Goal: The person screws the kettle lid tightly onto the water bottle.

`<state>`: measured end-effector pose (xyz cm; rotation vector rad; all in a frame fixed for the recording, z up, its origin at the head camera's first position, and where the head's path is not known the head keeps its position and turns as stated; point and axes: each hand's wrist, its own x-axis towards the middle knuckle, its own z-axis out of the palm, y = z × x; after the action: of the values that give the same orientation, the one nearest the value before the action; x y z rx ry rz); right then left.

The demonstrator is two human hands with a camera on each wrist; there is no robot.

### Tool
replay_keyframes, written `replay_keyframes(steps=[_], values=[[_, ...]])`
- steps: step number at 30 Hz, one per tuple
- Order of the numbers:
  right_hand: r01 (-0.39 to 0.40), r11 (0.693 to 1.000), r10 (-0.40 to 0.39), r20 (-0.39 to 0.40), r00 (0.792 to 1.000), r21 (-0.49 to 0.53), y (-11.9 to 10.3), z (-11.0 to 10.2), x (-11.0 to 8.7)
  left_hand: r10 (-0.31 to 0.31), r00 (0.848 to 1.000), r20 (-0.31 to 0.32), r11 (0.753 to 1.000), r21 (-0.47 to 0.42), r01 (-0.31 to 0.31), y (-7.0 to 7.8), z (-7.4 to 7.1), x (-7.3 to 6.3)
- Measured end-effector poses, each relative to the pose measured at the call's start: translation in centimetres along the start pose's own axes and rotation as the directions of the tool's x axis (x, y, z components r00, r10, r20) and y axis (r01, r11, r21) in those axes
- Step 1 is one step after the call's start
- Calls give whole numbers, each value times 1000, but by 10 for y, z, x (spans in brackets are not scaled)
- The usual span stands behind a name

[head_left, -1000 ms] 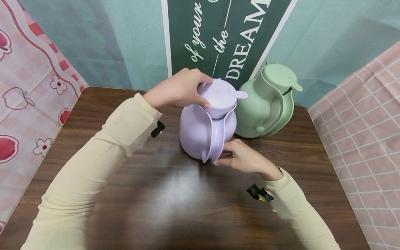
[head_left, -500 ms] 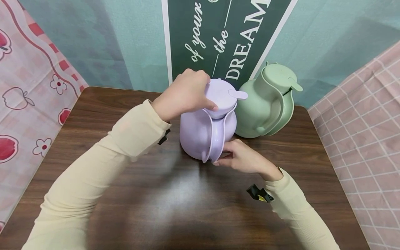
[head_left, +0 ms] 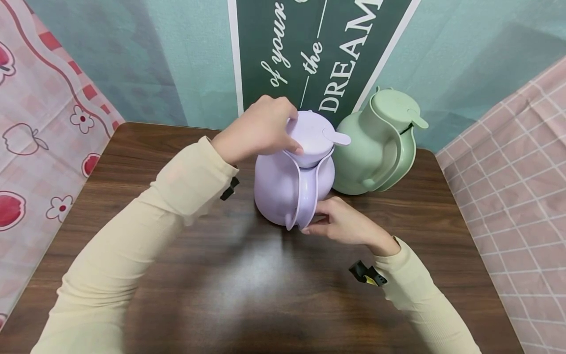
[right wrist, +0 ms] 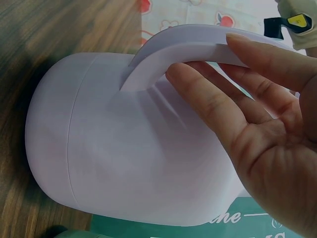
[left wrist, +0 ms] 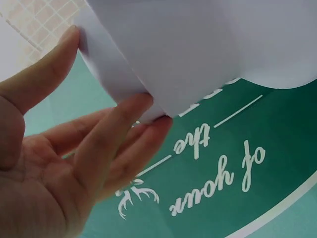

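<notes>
A smooth, round-bellied lilac jug (head_left: 276, 189) with a tabbed lid (head_left: 310, 135) stands on the surface (head_left: 252, 290) beside a green jug (head_left: 359, 150); left fingers (left wrist: 110, 133) pinch that lid, right fingers (right wrist: 204, 98) the lilac handle (head_left: 308, 196).

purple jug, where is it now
In the head view, the purple jug stands toward the back of the wooden table, just left of the green jug, with the right hand at its handle.

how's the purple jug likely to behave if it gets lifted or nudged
The purple jug looks rigid, with smooth moulded walls, so it probably won't flex. Its glossy handle may feel slightly slippery. Being broad low down, it would likely slide before tipping, though any contents are hidden, so its weight is uncertain.
</notes>
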<state>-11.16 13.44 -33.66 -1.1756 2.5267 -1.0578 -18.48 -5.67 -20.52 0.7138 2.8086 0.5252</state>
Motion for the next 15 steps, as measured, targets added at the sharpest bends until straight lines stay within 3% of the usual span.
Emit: replay_keyframes(steps=[8, 15], values=[[-1, 1000, 1, -1, 1000, -4, -1, -1, 1, 94, 992, 85, 995, -25, -93, -13, -6, 6], [6, 1000, -6, 2, 1000, -6, -1, -1, 1, 75, 994, 84, 997, -26, -73, -12, -4, 5]])
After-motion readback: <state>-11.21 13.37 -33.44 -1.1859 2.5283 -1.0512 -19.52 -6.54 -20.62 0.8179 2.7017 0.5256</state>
